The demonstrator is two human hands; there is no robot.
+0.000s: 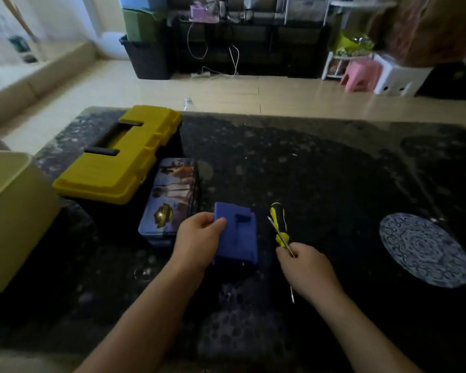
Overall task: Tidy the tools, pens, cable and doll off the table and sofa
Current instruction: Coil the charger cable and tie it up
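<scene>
Screwdriver lies toward the table's near edge, just beyond the right hand pinching a thin rod, while the left hand grips a blue case.

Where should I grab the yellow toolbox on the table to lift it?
The black handle folded into the lid's recess, from straight above: the yellow toolbox sits flat, lid up and closed. Free the left hand or right hand first.
</scene>
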